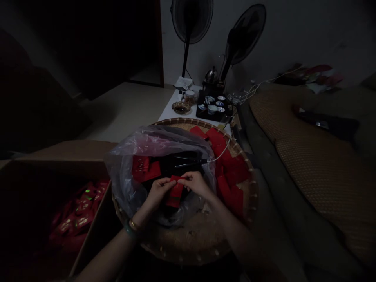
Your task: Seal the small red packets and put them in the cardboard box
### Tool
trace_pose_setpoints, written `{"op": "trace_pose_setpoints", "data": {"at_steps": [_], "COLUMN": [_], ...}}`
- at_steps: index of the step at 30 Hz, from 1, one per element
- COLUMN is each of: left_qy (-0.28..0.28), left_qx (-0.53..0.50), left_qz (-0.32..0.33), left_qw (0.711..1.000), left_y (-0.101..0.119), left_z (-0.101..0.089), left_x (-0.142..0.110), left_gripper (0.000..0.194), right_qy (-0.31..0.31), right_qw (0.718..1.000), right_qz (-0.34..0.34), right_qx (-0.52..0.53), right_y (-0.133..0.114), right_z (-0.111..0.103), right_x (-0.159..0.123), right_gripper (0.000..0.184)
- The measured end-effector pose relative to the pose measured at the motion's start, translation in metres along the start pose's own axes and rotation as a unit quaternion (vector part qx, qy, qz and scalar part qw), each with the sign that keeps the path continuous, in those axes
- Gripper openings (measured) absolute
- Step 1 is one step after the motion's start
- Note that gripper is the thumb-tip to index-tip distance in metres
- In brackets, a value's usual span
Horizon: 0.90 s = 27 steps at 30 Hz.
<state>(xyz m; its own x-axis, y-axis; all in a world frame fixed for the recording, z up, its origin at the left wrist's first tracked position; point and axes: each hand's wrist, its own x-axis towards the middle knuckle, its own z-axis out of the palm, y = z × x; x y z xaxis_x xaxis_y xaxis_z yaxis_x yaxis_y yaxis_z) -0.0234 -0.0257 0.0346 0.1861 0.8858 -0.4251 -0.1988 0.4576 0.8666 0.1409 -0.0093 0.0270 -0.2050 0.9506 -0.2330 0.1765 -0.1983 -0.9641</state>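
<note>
Between my two hands is a small red envelope, held near its top edge above a woven bamboo tray. My left hand pinches its left side, with thumb and fingers closed. At the upper right corner, my right hand also has its fingertips closed on it. Just beyond my hands, a dark tool with two slim arms and a white cord lies inside an opened clear plastic bag. More red packets rest in the bag's left part.
Several red envelopes spread over the tray's right side. A cardboard box at left holds red packets. Behind, a white table carries a black tea tray with cups. Two fans stand farther back; a woven-mat seat is right.
</note>
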Motion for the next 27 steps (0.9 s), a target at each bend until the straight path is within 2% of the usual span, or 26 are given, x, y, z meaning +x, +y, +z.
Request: {"op": "trace_pose_setpoints", "data": {"at_steps": [6,10,14,18,20,23,27], "left_qy": [0.004,0.004,-0.036,-0.108,-0.116,-0.104,-0.082], "left_qx": [0.017,0.061,0.072,0.044,0.045,0.056,0.093], "left_qz": [-0.011,-0.014,-0.015,-0.055,-0.08,-0.082,-0.047], "left_qw": [1.0,0.998,0.997,0.992,0.989,0.99,0.991], "left_y": [0.0,0.002,0.004,0.005,0.003,-0.002,-0.009], "left_z": [-0.002,-0.004,-0.006,-0.002,0.0,0.002,0.003], "left_x": [0.004,0.008,0.013,0.013,0.013,0.014,0.015], "left_gripper": [0.035,0.037,0.036,0.039,0.038,0.035,0.031], "right_qy": [-0.015,0.009,0.024,0.025,0.025,0.004,-0.031], "right_qw": [1.0,0.993,0.987,0.984,0.978,0.954,0.893], "right_qz": [0.003,-0.072,-0.103,-0.121,-0.144,-0.182,-0.217], "right_qx": [-0.024,-0.097,-0.125,-0.128,-0.149,-0.238,-0.393], "right_y": [0.004,-0.001,-0.002,-0.002,-0.005,-0.015,-0.023], "right_z": [-0.004,-0.003,-0.003,-0.003,-0.003,-0.002,0.002], "right_x": [0.003,0.006,0.011,0.013,0.011,0.007,0.009], "right_gripper": [0.035,0.028,0.018,0.016,0.016,0.022,0.033]}}
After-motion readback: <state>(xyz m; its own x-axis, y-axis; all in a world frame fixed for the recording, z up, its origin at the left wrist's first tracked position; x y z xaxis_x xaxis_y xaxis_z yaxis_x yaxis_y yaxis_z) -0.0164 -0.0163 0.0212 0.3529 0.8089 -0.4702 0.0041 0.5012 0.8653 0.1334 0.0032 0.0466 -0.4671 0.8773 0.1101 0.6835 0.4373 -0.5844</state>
